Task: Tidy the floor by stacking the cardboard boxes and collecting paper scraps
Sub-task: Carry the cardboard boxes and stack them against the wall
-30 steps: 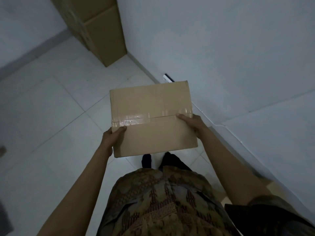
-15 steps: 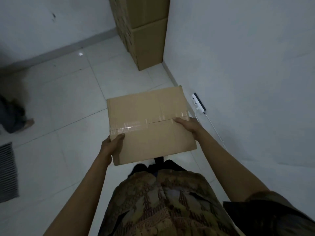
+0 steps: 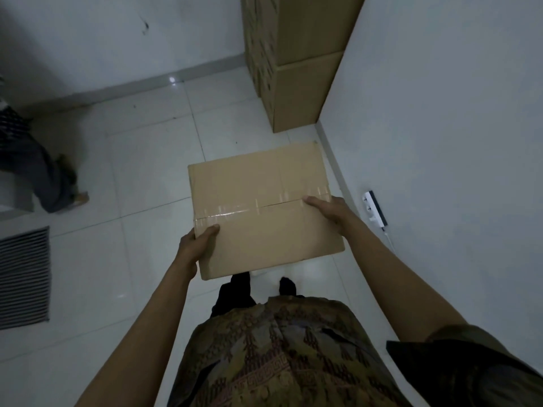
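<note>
Cardboard box (image 3: 261, 207) gripped by both hands' fingers; stacked boxes (image 3: 296, 83) ahead, power strip (image 3: 374, 208) right

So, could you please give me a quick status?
Left hand, right hand grip taped box. Box stack ahead by wall. Power strip on floor, right.

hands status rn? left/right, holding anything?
Left hand: grips the left edge of the taped cardboard box, thumb on top.
Right hand: grips the same box's right edge, thumb on top.
</note>
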{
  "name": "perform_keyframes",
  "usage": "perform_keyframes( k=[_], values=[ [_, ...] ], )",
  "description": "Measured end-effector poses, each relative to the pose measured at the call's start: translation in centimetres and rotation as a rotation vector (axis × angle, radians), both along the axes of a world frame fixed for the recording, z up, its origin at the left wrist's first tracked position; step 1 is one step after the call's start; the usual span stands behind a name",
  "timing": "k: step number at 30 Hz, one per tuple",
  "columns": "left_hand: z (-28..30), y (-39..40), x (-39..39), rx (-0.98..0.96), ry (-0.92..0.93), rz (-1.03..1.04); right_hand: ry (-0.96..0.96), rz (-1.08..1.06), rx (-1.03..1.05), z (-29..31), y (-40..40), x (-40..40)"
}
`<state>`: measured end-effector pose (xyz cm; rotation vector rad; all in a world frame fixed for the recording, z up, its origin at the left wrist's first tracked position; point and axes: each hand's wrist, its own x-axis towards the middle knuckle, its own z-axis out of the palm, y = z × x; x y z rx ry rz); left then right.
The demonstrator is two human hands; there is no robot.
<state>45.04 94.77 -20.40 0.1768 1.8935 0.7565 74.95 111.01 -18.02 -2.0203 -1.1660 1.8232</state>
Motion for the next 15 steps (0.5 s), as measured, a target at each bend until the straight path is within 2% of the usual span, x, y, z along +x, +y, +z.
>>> perform_keyframes(
  k=[9, 15],
  values=[
    [-0.6, 7.2, -10.3, -0.008, -0.033, -0.056, -0.013, -0.068, -0.026, 0.3, 5.6, -9.7],
    [-0.8, 13.1, -14.4, -0.020, -0.032, -0.096, -0.022, -0.171, -0.030, -0.1, 8.7, -12.6]
  ],
)
